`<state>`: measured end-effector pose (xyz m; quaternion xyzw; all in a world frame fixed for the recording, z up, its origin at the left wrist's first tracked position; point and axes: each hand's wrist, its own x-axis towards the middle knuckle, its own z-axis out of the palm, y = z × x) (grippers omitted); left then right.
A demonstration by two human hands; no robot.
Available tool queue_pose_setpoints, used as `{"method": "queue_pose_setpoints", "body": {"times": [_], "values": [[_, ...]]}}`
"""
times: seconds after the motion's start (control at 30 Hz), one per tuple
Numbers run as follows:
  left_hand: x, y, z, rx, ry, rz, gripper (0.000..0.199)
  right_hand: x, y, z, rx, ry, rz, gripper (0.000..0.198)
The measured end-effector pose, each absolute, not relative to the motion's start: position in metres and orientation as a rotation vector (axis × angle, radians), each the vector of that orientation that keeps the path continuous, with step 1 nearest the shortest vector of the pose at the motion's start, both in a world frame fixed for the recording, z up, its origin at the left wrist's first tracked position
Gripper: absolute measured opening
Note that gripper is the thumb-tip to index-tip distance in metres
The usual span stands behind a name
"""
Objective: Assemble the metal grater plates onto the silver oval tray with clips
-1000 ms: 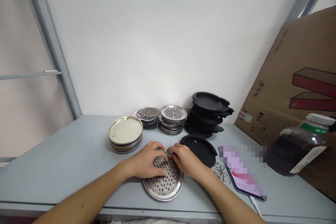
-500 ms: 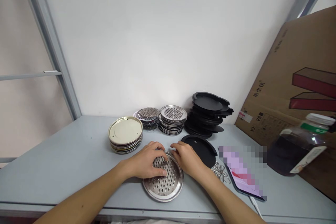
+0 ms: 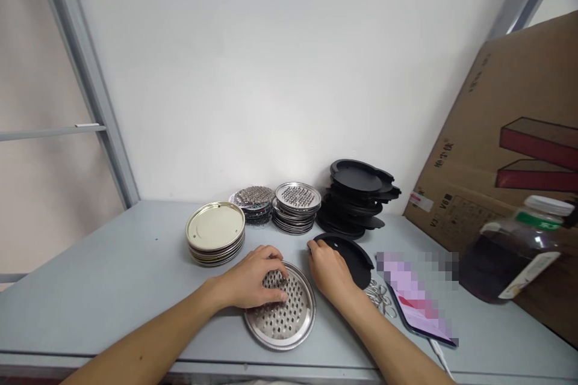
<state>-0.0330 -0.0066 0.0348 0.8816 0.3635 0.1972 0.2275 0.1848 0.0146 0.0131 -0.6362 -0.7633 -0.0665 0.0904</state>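
Observation:
A round metal grater disc point(image 3: 291, 310) with a raised rim lies flat on the grey table near the front. My left hand point(image 3: 255, 277) rests over its left side, thumb and fingers spread apart and bent against the perforated surface. To the right, my right hand point(image 3: 329, 267) is at the left edge of a black round tray point(image 3: 356, 258) lying on the table. The right fingers are curled together at the tray's rim; the thumb is hidden beneath the hand.
Behind stand stacks of cream metal discs point(image 3: 215, 225), coarse grater discs point(image 3: 255, 197), rimmed grater discs point(image 3: 297, 204) and black trays point(image 3: 359, 177). Small metal wire parts point(image 3: 382, 301), a phone point(image 3: 418, 310) with a cable, a dark-filled bottle point(image 3: 510, 258) and a cardboard box point(image 3: 478, 150) are at right.
My right hand has left the grater disc's rim, moving right to the black tray's left edge, its fingers more curled. My left hand and the disc have hardly moved.

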Motion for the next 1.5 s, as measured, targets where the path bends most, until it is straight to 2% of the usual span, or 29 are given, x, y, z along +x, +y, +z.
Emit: {"method": "queue_pose_setpoints", "body": {"times": [0.4, 0.73, 1.5], "values": [[-0.031, -0.007, 0.034, 2.427, 1.006, 0.562, 0.034, 0.185, 0.016, 0.01, -1.906, -2.316, -0.193, 0.027], [-0.032, -0.006, 0.032, 2.417, 1.01, 0.558, 0.035, 0.184, 0.017, 0.011, -1.902, -2.255, -0.125, 0.022], [-0.03, -0.008, 0.032, 2.403, 1.002, 0.584, 0.032, 0.17, -0.006, 0.024, -1.638, -2.202, 0.025, 0.023]]}}
